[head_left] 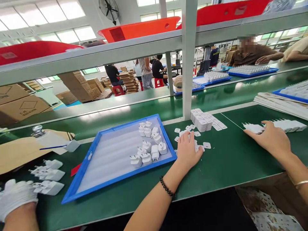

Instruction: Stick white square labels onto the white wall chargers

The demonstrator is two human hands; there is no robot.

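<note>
My left hand [188, 151] lies flat, fingers stretched, on loose small white square caps [207, 145] scattered on the green table [228, 160]. Just left of it is a blue-rimmed tray [113, 183] with several white plug chargers [149, 149] heaped at its far right end. My right hand [271, 139] reaches left with fingers extended and touches the end charger [253, 128] of a row of white chargers [288, 125] lying on the table. Neither hand grips anything that I can see.
Stacked white caps [203, 122] stand by a grey shelf post [189, 64]. A co-worker's white-gloved hand [14, 195] at the bottom left is beside more chargers [49, 175] and cardboard [19, 150]. Paper stacks [279, 102] lie at the right. Other people work beyond the shelf.
</note>
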